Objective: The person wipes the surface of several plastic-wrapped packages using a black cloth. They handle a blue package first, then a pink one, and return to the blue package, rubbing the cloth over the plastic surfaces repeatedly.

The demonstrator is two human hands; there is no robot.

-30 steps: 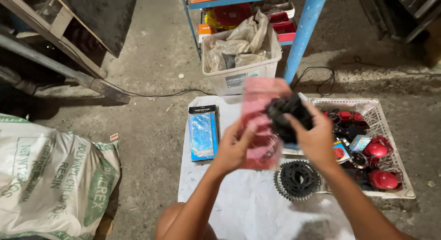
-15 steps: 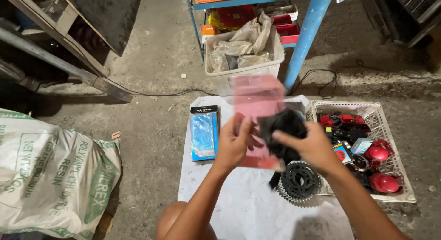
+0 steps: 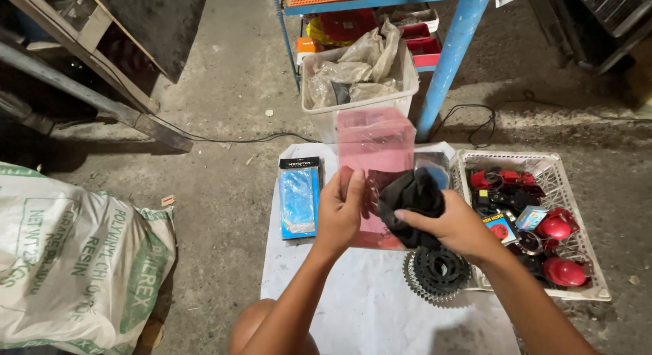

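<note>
left hand (image 3: 339, 212) pinches a pink plastic bag (image 3: 375, 158) upright above the white sheet (image 3: 353, 307); right hand (image 3: 451, 226) grips a black bundle (image 3: 411, 195) at its side. holding the bag mouth wide would help.

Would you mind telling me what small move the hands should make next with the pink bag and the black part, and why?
Probably ease the black part further down into the pink plastic bag. The right hand grips it at the bag's side, while the left hand holds the bag upright. How far in it sits is unclear.
</note>
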